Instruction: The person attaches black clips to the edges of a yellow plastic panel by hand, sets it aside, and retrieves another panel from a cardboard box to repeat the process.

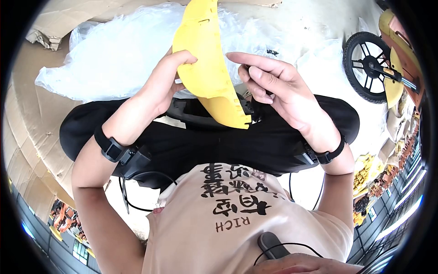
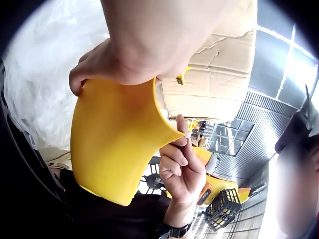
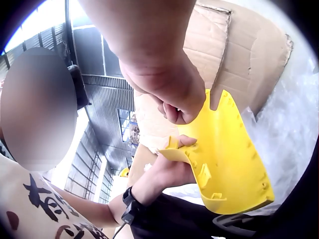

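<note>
A curved yellow plastic panel stands over the lap, its long edge lined with small notches. My left hand grips its left edge, thumb on the outer face and fingers behind. The hollow inner side of the panel, with tabs and clips, shows in the right wrist view. Beside the opposite edge is my right hand, index fingertip close to the panel and the other fingers curled. A small dark piece shows between its thumb and fingers, mostly hidden; I cannot tell what it is.
Clear plastic wrapping lies ahead on the floor, with cardboard to the left. A black spoked wheel of an orange and yellow vehicle stands at the right. Beneath the panel, a black part sits between the knees.
</note>
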